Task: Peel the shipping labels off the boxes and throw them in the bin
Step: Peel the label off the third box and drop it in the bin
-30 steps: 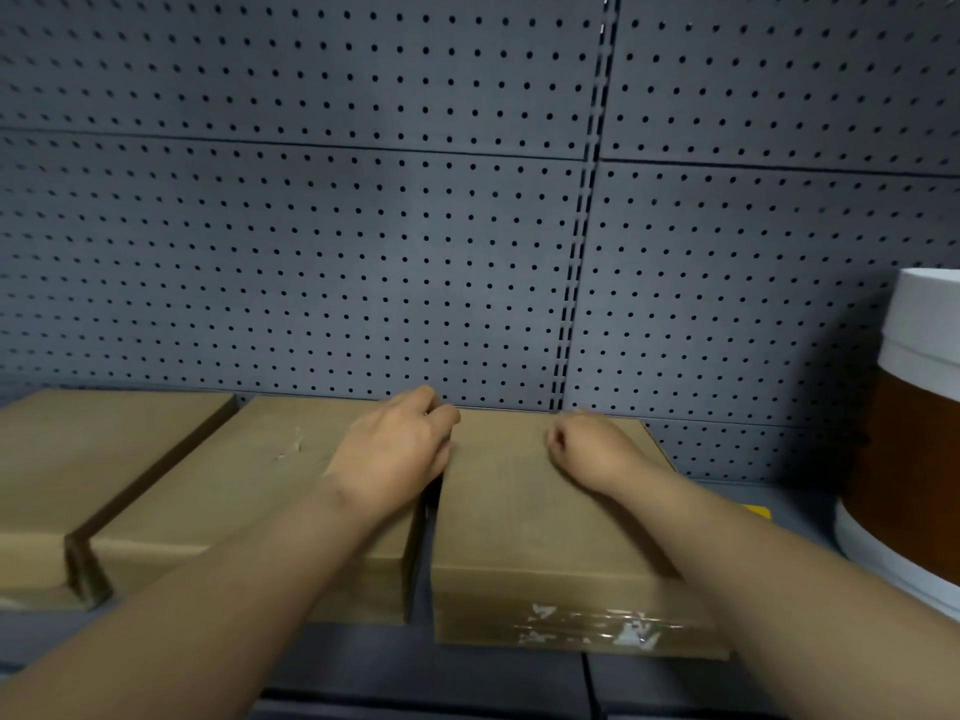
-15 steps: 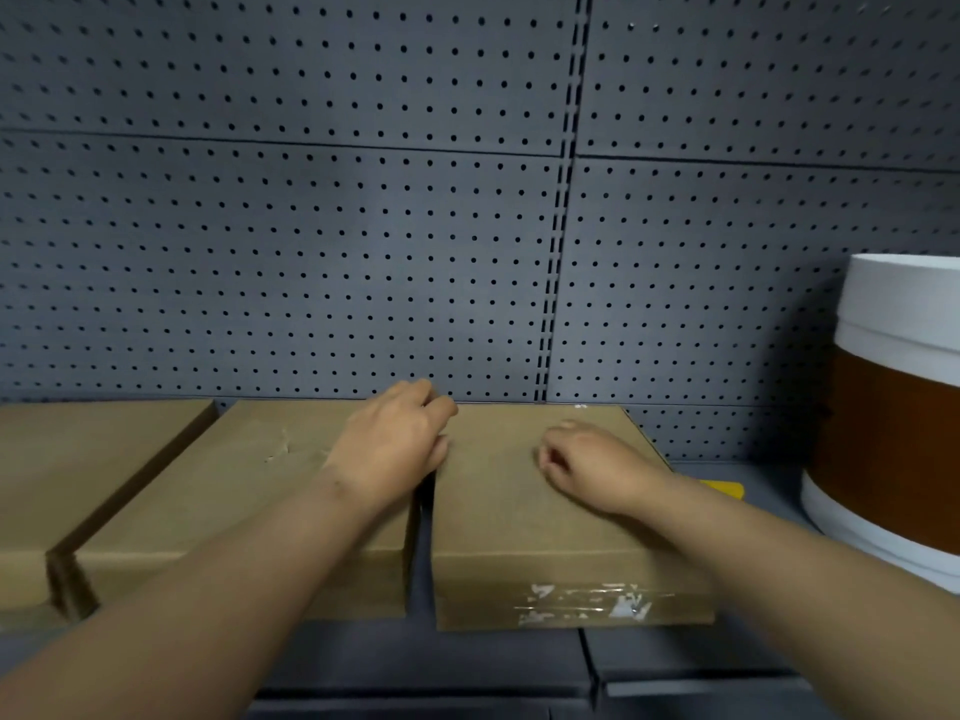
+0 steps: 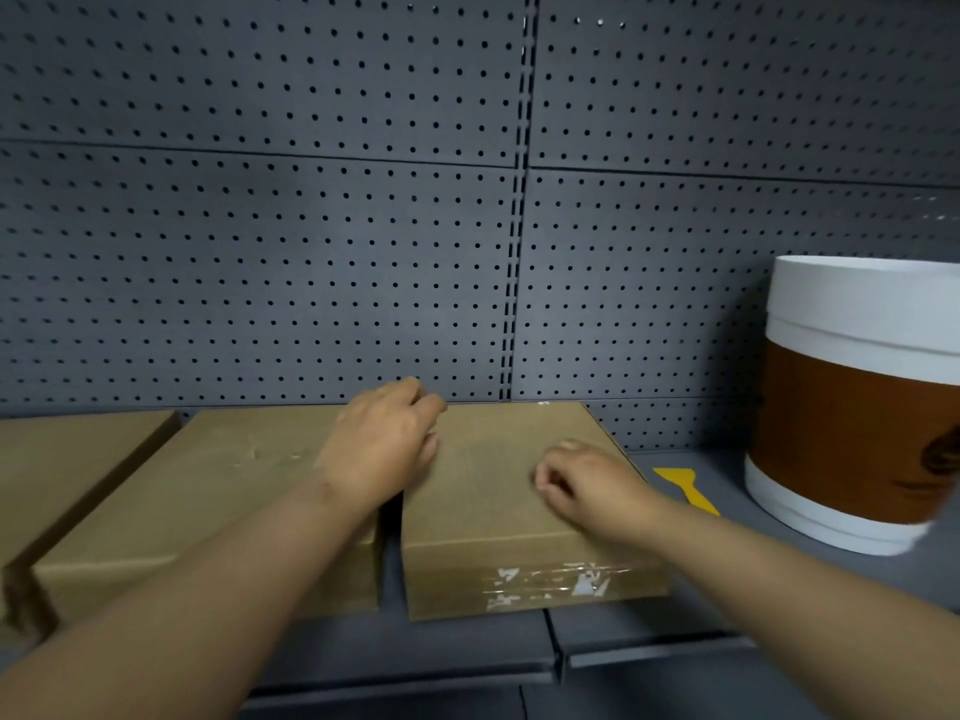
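both hands on the right-hand box (image 3: 483,511) on the shelf (image 3: 675,641): left hand (image 3: 382,444) curled loosely over its far left edge, right hand (image 3: 582,483) curled on top, grip unclear. no label visible on top; best tilted gently to check other faces.

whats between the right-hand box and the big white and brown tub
In the head view, a yellow scraper lies on the shelf between the box and the tub.

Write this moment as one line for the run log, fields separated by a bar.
left hand: on right box, far left edge | right hand: curled on its top | label remnants: front face | yellow scraper: unused | bin: right
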Demonstrator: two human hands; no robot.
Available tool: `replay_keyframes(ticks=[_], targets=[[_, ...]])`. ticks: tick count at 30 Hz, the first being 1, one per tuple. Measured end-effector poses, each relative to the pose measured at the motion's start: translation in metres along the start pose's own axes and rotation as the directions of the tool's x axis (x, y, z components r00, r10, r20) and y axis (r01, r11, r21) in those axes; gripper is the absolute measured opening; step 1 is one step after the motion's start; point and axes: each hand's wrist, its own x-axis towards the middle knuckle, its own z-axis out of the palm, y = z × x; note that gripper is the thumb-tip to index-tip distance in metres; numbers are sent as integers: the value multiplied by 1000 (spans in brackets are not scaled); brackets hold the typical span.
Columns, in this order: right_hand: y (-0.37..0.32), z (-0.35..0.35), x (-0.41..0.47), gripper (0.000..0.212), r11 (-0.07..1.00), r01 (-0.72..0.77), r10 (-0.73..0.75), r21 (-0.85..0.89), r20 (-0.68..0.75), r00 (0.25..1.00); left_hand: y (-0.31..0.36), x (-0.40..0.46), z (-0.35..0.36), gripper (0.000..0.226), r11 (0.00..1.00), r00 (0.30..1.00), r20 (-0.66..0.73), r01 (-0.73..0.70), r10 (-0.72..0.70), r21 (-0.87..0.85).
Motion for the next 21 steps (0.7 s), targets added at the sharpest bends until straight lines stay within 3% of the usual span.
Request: replay_keyframes(ticks=[4,6,10,12,15,21], targets=[[34,1,7,21,953,-280,267,-117,-119,956,0,-6,-4,26,1000,1000,10,5,-5,25],[20,9,9,19,959,-262,247,-111,-128,960,1,-8,-6,28,999,1000,23,17,-18,31],[-37,20,1,17,999,35,-37,-18,-59,998,5,-9,-8,31,999,999,38,22,-23,35],[-48,14,-4,15,994,111,-111,-4,-9,994,6,-9,-9,33,999,999,39,25,-26,23],[-25,2,0,15,996,85,-84,-12,55,995,7,-8,-10,32,1000,999,22,29,-29,13],[49,-35,10,21,960,-174,188,-221,43,981,16,5,-14,27,999,999,2,53,-53,-3]])
